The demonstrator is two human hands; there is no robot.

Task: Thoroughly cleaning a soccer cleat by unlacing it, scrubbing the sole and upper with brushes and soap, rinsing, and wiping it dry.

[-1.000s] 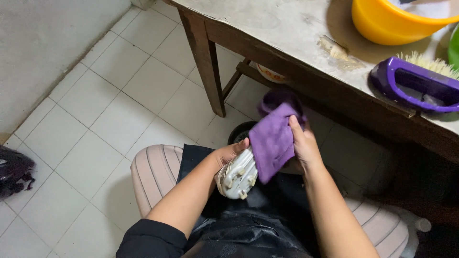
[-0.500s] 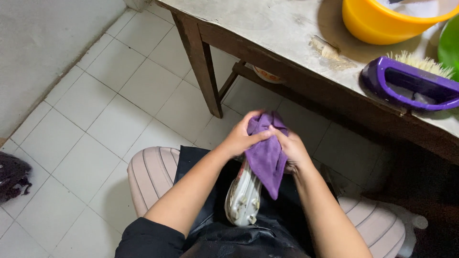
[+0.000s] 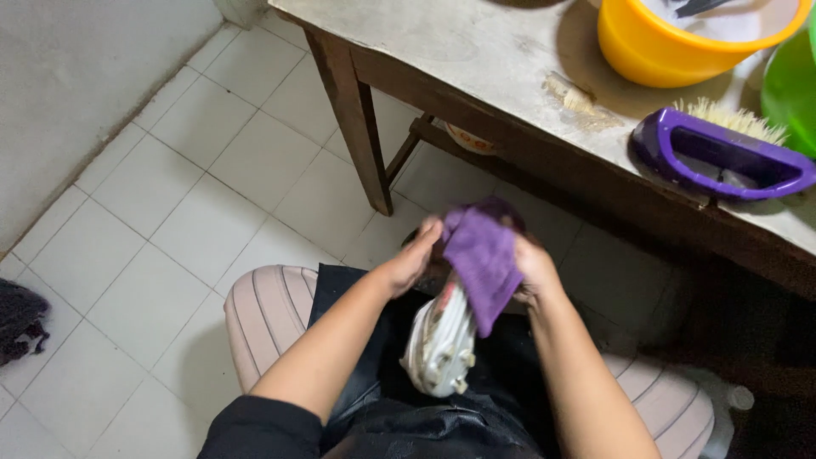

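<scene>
White floor tiles (image 3: 127, 212) and a worn worktop (image 3: 476, 59) frame a person seated on a striped stool (image 3: 268, 310). Over the lap, a white cleated shoe (image 3: 442, 344) hangs sole-out; the left hand (image 3: 412, 255) is curled around its upper end, and the right hand (image 3: 531, 268) is closed on a purple cloth (image 3: 483, 263) draped over it. The sole looks mostly clean, though the cloth hides the upper. The worktop edge lies close ahead, carrying a brush (image 3: 722, 157) and yellow basin (image 3: 680, 42); open floor lies left.
</scene>
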